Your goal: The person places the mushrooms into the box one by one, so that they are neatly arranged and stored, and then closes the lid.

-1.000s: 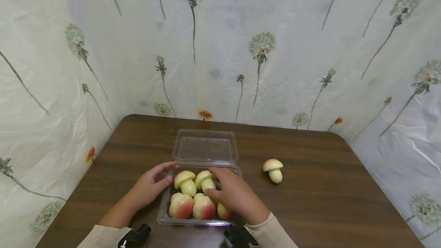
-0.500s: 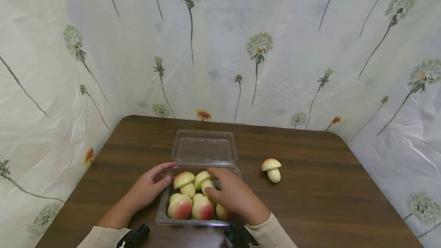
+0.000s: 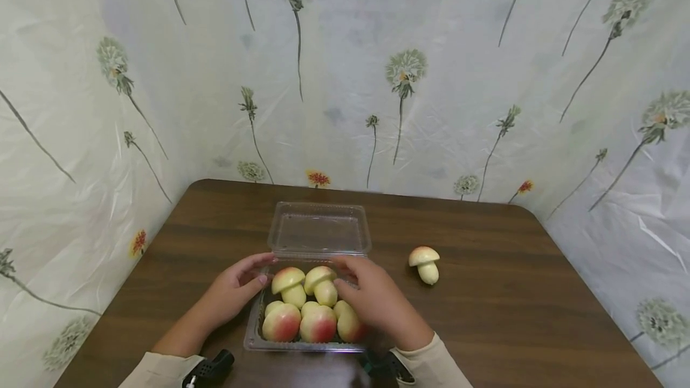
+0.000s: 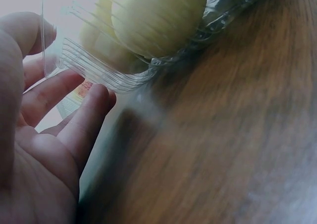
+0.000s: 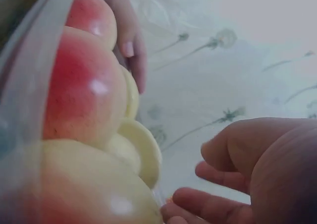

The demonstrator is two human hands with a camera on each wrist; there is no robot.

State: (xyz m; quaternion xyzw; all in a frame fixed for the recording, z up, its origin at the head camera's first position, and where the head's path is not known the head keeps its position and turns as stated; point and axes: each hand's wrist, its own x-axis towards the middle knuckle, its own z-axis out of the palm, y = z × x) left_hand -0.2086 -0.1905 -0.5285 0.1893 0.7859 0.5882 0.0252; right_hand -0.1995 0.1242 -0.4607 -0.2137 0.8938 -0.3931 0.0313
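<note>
A clear plastic clamshell box [image 3: 302, 347] stands on the table, its lid [image 3: 320, 229] folded back. Several artificial-looking mushrooms with yellow stems and red-tinged caps lie inside in two rows. The front row turns its caps towards me, including a front mushroom [image 3: 319, 323]. My left hand [image 3: 234, 292] rests at the box's left side, its fingers against the outer wall in the left wrist view. My right hand [image 3: 374, 295] is over the box's right side, fingers loosely bent and holding nothing, beside the back-right mushroom [image 3: 321, 283]. A right-wrist view shows that hand apart from the mushrooms.
A single mushroom [image 3: 426, 265] lies on the brown wooden table [image 3: 512, 316], right of the box. Behind and at both sides hangs a pale sheet [image 3: 345, 76] printed with dandelions. Wrist cameras [image 3: 212, 369] sit near the box's front edge.
My right hand has let go of the back-right mushroom and shifted slightly right. More of that mushroom and the front-right one now shows. The left hand stays in place.
</note>
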